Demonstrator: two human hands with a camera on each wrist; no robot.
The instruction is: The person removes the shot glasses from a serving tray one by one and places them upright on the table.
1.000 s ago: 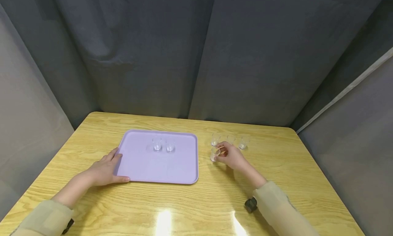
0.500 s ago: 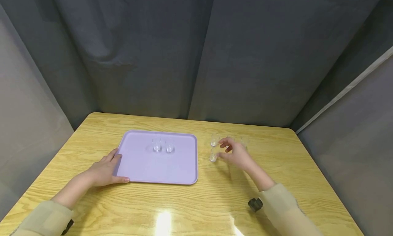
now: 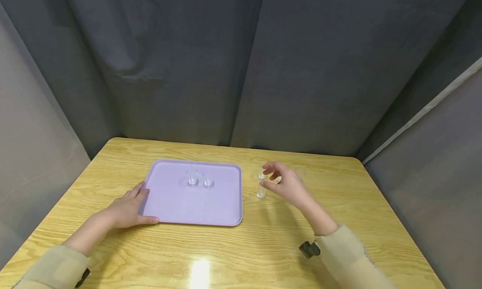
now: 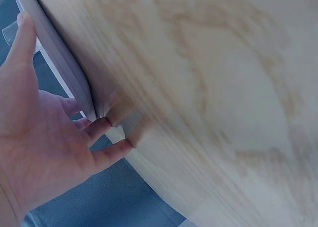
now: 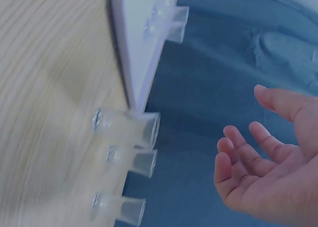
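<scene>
Two cups (image 3: 200, 179) stand on the tray (image 3: 188, 209). Several remain on the surface (image 3: 241, 255), beside it. Right hand (image 3: 286, 183) hovers over them, fingers loosely spread, empty. Left hand (image 3: 129, 207) rests flat against the tray edge.

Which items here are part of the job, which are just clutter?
In play:
- purple tray, left hand resting on its corner
- two small clear cups on the tray
- clear cups on the table beside the tray, open right hand above them

Lying about:
- wooden table
- grey curtain backdrop

Wooden table (image 3: 226, 247) carries purple tray (image 3: 177, 205), glasses (image 3: 261, 192).
</scene>
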